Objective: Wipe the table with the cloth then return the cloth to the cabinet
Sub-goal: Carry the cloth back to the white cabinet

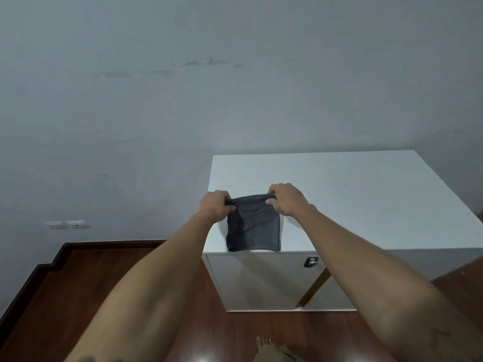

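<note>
A dark grey cloth [253, 226], folded into a rectangle, hangs above the front left part of a white cabinet top [352, 194]. My left hand [214, 205] pinches its upper left corner and my right hand [286, 198] pinches its upper right corner. The cloth's lower edge reaches the top's front edge. Below that edge the cabinet's white front door [261, 280] carries a small dark handle [310, 262] near its upper right.
A plain grey-white wall [156, 100] stands behind and to the left. Dark wooden floor [78, 283] with a dark skirting board lies left of the cabinet. My bare foot [264, 344] shows at the bottom. A wall socket [68, 224] sits low on the left.
</note>
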`<state>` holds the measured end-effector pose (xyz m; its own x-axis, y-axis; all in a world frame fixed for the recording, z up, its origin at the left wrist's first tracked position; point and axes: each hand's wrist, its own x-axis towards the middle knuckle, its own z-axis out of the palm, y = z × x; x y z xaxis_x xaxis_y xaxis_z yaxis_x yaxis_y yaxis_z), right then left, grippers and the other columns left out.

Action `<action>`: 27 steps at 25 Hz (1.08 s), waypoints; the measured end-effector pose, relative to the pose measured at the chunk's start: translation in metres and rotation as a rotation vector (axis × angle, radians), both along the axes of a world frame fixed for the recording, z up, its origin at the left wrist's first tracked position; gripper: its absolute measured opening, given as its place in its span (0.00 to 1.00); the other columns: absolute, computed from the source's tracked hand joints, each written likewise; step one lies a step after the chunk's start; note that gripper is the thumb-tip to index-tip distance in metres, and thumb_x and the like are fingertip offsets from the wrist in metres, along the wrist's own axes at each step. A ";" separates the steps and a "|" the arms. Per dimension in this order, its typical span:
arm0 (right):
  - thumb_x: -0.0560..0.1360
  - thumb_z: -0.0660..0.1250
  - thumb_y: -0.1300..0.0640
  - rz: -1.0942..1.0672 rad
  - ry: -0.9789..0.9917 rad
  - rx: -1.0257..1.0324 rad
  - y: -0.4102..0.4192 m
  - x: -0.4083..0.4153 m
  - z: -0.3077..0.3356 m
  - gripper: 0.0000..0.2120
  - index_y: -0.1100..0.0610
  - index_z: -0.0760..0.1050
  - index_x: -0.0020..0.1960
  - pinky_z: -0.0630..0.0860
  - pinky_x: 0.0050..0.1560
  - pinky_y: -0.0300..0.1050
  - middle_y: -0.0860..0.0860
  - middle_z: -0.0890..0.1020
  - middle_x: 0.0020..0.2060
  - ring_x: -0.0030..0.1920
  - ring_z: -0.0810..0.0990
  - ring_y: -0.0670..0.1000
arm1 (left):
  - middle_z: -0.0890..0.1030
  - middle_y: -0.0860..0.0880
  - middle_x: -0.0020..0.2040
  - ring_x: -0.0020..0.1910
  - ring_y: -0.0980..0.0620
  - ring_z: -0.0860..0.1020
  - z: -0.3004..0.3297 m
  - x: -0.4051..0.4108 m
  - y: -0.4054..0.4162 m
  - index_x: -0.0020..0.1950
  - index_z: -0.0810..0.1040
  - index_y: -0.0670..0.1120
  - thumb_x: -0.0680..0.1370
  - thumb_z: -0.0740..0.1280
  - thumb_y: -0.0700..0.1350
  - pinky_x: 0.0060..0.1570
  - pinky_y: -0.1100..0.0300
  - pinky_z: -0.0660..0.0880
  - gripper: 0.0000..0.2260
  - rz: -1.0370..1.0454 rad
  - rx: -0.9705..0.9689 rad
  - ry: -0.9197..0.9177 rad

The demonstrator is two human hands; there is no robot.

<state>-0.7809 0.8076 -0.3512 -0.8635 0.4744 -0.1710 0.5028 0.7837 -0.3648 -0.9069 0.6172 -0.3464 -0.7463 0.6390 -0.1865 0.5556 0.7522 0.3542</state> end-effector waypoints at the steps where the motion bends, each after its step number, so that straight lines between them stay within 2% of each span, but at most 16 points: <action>1: 0.80 0.69 0.51 -0.009 0.003 -0.013 0.006 -0.009 -0.005 0.11 0.54 0.78 0.60 0.71 0.50 0.46 0.55 0.82 0.56 0.56 0.79 0.57 | 0.81 0.48 0.54 0.54 0.47 0.77 -0.002 -0.007 0.006 0.55 0.80 0.47 0.79 0.68 0.50 0.47 0.56 0.71 0.09 0.004 -0.011 0.002; 4: 0.80 0.69 0.51 -0.047 0.029 -0.061 0.031 -0.043 -0.022 0.09 0.51 0.78 0.59 0.71 0.48 0.45 0.54 0.80 0.55 0.54 0.79 0.56 | 0.78 0.47 0.58 0.58 0.47 0.75 -0.016 -0.040 0.032 0.58 0.80 0.48 0.80 0.66 0.49 0.51 0.54 0.74 0.10 0.045 -0.030 0.016; 6: 0.80 0.69 0.52 -0.073 0.071 -0.070 0.040 -0.056 -0.032 0.09 0.51 0.78 0.59 0.72 0.50 0.46 0.53 0.80 0.54 0.57 0.77 0.55 | 0.74 0.48 0.62 0.64 0.48 0.71 -0.025 -0.050 0.046 0.63 0.78 0.50 0.81 0.65 0.50 0.54 0.54 0.73 0.12 0.086 -0.044 0.017; 8: 0.80 0.68 0.54 -0.058 0.118 -0.022 0.045 -0.062 -0.043 0.10 0.52 0.77 0.61 0.72 0.55 0.47 0.52 0.81 0.55 0.61 0.74 0.54 | 0.71 0.49 0.66 0.68 0.49 0.67 -0.034 -0.052 0.055 0.68 0.73 0.50 0.81 0.64 0.51 0.57 0.54 0.71 0.16 0.116 -0.046 0.025; 11: 0.80 0.68 0.55 -0.052 0.267 0.038 0.039 -0.056 -0.058 0.12 0.55 0.78 0.63 0.71 0.61 0.47 0.50 0.80 0.58 0.62 0.73 0.55 | 0.69 0.49 0.70 0.70 0.49 0.66 -0.050 -0.041 0.053 0.73 0.68 0.48 0.82 0.62 0.53 0.65 0.54 0.69 0.21 0.070 0.026 0.144; 14: 0.81 0.65 0.54 -0.020 0.358 0.046 0.020 -0.041 -0.075 0.15 0.57 0.76 0.67 0.71 0.68 0.50 0.51 0.79 0.64 0.66 0.74 0.55 | 0.65 0.48 0.77 0.76 0.48 0.62 -0.073 -0.016 0.042 0.77 0.63 0.46 0.84 0.55 0.54 0.74 0.54 0.60 0.23 -0.018 0.133 0.216; 16: 0.83 0.60 0.51 0.002 0.331 0.098 0.007 -0.035 -0.085 0.21 0.60 0.74 0.72 0.65 0.77 0.52 0.55 0.76 0.71 0.73 0.71 0.56 | 0.54 0.49 0.81 0.80 0.50 0.51 -0.086 -0.009 0.036 0.81 0.54 0.46 0.83 0.47 0.58 0.78 0.54 0.48 0.29 -0.010 0.119 0.182; 17: 0.84 0.55 0.48 0.010 0.305 0.134 0.005 -0.033 -0.090 0.24 0.61 0.72 0.74 0.62 0.79 0.53 0.56 0.73 0.74 0.76 0.69 0.57 | 0.49 0.49 0.82 0.81 0.51 0.45 -0.090 -0.009 0.035 0.82 0.49 0.46 0.82 0.43 0.60 0.79 0.54 0.42 0.31 -0.011 0.088 0.161; 19: 0.84 0.49 0.45 0.062 0.241 0.233 0.010 -0.029 -0.094 0.30 0.62 0.70 0.76 0.62 0.79 0.58 0.57 0.71 0.76 0.77 0.67 0.57 | 0.40 0.50 0.81 0.79 0.52 0.36 -0.093 -0.015 0.030 0.82 0.41 0.48 0.79 0.37 0.64 0.78 0.51 0.36 0.34 -0.064 -0.015 0.152; 21: 0.85 0.45 0.43 0.152 0.154 0.323 0.020 -0.024 -0.094 0.31 0.61 0.67 0.78 0.63 0.77 0.61 0.56 0.69 0.77 0.78 0.66 0.57 | 0.36 0.50 0.80 0.78 0.53 0.33 -0.092 -0.021 0.026 0.81 0.37 0.48 0.79 0.35 0.66 0.78 0.49 0.35 0.35 -0.130 -0.082 0.194; 27: 0.86 0.41 0.41 0.276 0.058 0.444 0.036 -0.030 -0.093 0.33 0.61 0.62 0.80 0.60 0.77 0.64 0.57 0.65 0.79 0.79 0.63 0.58 | 0.37 0.48 0.81 0.79 0.51 0.34 -0.091 -0.026 0.029 0.81 0.37 0.46 0.79 0.36 0.67 0.78 0.48 0.35 0.37 -0.169 -0.171 0.278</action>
<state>-0.8109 0.8438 -0.4445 -0.9686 0.2442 0.0465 0.2450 0.9695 0.0115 -0.9328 0.6467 -0.4372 -0.6703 0.7344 -0.1065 0.7342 0.6772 0.0491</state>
